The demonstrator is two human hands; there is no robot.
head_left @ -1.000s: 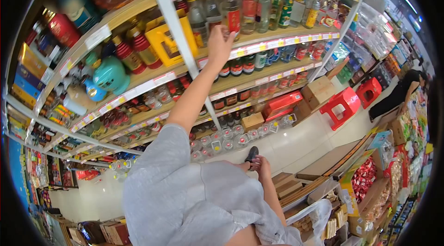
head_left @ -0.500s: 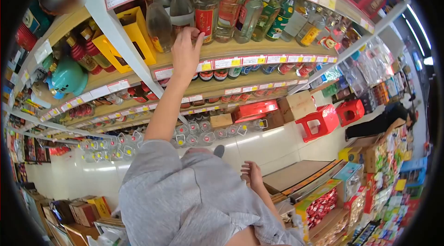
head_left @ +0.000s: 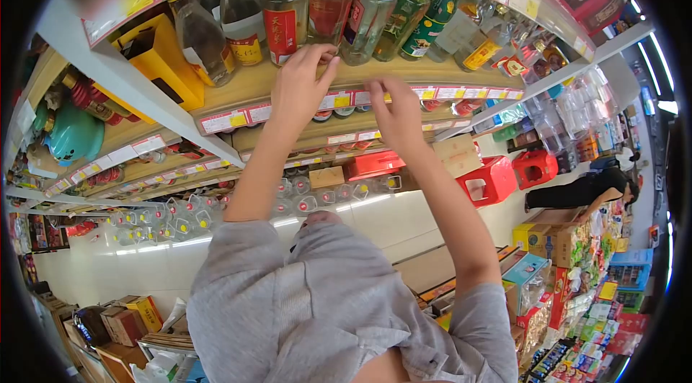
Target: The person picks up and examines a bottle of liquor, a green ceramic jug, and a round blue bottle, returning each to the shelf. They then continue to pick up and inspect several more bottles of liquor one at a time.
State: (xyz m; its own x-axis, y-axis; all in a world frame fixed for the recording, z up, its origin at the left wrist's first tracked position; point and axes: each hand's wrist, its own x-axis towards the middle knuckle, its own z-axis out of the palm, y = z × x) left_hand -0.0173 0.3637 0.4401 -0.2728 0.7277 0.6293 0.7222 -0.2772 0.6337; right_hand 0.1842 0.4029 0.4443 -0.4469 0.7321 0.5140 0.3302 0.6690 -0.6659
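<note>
On the left, a tall yellow box [head_left: 162, 59] is held up by the wooden shelf [head_left: 241, 95], close to the slanted white metal post [head_left: 130, 77]. Next to it, a clear glass bottle with a yellow label [head_left: 204, 44] is seen, then a clear bottle with a white and yellow label [head_left: 243, 19].

The clear glass bottle with a red label and red cap [head_left: 283, 15] is set near the front edge, left of the shelf's middle. The left hand [head_left: 298, 87] is held just below it, with the fingers bent and the thumb near the fingertips. Whether any glass is touched cannot be told. A reach to the row seems to be under way.

To the right, a reddish glass bottle [head_left: 330, 8] and a clear bottle with a blue cap [head_left: 370, 15] are lined up. The right hand [head_left: 398, 116] is held by the front edge, with its fingers loosely curled and nothing seen in it.

Bare wood is left between the bottles and the front edge. Little side room is given by the packed row, so straight, gentle moves seem called for. Farther right, a dark green bottle [head_left: 431, 23] is leaned over.
</note>
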